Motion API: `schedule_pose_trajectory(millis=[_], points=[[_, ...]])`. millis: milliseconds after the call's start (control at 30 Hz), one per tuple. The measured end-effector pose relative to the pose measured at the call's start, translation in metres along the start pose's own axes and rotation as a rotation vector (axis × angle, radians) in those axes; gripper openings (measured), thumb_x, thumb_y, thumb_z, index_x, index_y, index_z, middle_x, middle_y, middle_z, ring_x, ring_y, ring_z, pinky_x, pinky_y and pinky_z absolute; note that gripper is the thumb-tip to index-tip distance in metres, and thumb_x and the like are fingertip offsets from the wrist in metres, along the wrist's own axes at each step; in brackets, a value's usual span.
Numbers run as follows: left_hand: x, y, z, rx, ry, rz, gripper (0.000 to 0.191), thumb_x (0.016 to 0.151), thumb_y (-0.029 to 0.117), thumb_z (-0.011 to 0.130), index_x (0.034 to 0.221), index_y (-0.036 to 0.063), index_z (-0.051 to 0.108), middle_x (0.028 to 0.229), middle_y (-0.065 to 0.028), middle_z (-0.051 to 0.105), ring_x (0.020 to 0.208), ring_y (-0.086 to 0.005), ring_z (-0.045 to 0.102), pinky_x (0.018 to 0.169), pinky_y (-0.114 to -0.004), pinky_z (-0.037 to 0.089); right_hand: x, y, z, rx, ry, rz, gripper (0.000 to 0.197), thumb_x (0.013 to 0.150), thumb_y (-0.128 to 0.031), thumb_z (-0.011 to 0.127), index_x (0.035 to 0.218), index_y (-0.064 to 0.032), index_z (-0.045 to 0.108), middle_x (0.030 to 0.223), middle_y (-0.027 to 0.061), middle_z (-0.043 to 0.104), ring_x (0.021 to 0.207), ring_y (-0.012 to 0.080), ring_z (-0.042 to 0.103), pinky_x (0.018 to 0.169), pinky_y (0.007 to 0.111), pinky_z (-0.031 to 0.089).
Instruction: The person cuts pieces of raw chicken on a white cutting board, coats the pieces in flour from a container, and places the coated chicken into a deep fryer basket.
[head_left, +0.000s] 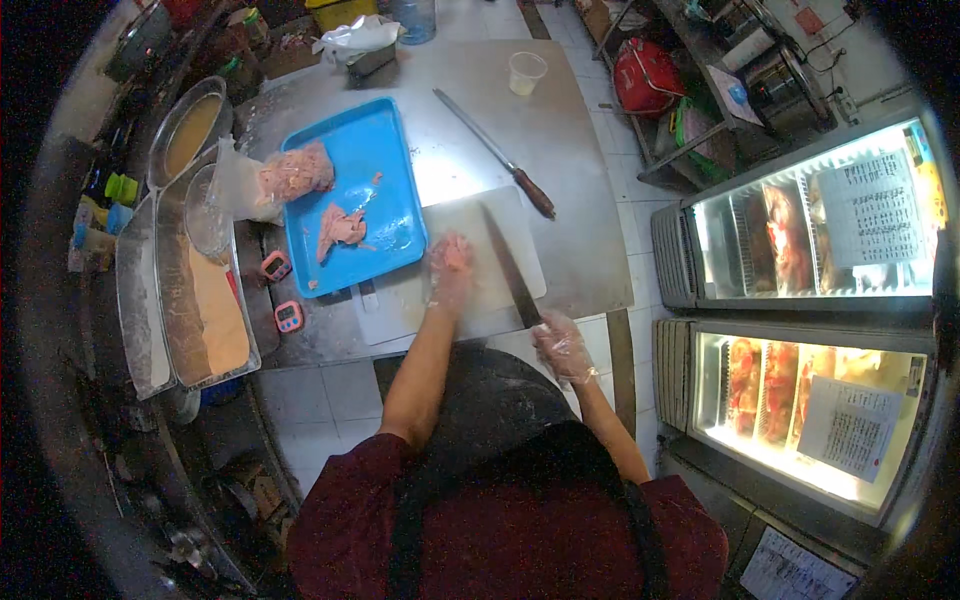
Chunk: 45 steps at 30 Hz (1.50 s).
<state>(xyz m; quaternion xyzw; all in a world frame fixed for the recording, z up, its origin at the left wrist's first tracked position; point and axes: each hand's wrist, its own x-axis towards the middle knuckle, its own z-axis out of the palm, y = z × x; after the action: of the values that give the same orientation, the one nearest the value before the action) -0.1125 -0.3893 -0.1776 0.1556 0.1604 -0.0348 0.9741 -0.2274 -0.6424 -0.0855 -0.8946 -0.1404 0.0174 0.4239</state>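
Observation:
My right hand (564, 348), in a clear plastic glove, grips the handle of a long knife (511, 264); its blade lies over the right part of a white cutting board (409, 311). Also gloved, my left hand (448, 281) is blurred and closed around pale pink raw meat (453, 252) at the board's middle. A blue tray (390, 232) overlaps the board's left side. In it are a loose piece of raw meat (342, 231) and some scraps. A clear plastic bag of raw meat (298, 174) lies over the tray's left rim.
A honing steel (491, 150) with a wooden handle lies beyond the board, and a clear plastic cup (526, 73) stands farther back. Two small timers (289, 316) sit left, beside metal bins of orange powder (214, 307) and white powder (139, 315). Lit glass-door refrigerators (810, 311) stand right.

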Motion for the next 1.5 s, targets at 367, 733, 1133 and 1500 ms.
schedule_pose_trajectory(millis=[367,733,1133,1500], points=[[-0.025,-0.036,-0.017,0.616,0.259,0.477,0.031,0.087,0.028,0.053,0.106,0.0038,0.050,0.094,-0.0083,0.052,0.092,-0.0245,0.051,0.074,-0.036,0.044,0.005,-0.007,0.087,0.783,-0.206,0.556,0.039,0.090,-0.039,0.048,0.100,-0.0034,0.058,0.076,0.0061,0.060,0.061,0.0168,0.055,0.056,0.031,0.046],[-0.046,0.020,0.045,-0.218,-0.063,0.079,0.032,0.090,0.035,0.043,0.104,0.0078,0.054,0.099,-0.0056,0.057,0.096,-0.0212,0.055,0.086,-0.038,0.046,0.040,-0.091,0.051,-0.202,-0.336,0.070,0.038,0.088,-0.022,0.057,0.122,-0.0100,0.048,0.072,0.0076,0.056,0.060,0.0208,0.054,0.055,0.034,0.045],[-0.048,0.128,0.088,-0.432,-0.074,0.184,0.026,0.086,0.026,0.053,0.098,0.0033,0.055,0.090,-0.0144,0.059,0.078,-0.0227,0.059,0.063,-0.032,0.053,0.008,-0.136,-0.008,-0.276,-0.318,0.074,0.046,0.086,-0.018,0.059,0.130,-0.0179,0.047,0.075,0.0128,0.060,0.066,0.0256,0.058,0.062,0.038,0.047],[0.025,0.353,0.040,0.446,0.092,0.724,0.030,0.083,0.025,0.058,0.105,0.0061,0.053,0.094,-0.0079,0.058,0.078,-0.0172,0.056,0.065,-0.025,0.049,0.067,-0.149,0.079,-0.253,0.219,-0.122,0.040,0.084,-0.005,0.059,0.123,-0.0131,0.054,0.068,0.0026,0.058,0.034,0.0119,0.043,0.034,0.024,0.038]])
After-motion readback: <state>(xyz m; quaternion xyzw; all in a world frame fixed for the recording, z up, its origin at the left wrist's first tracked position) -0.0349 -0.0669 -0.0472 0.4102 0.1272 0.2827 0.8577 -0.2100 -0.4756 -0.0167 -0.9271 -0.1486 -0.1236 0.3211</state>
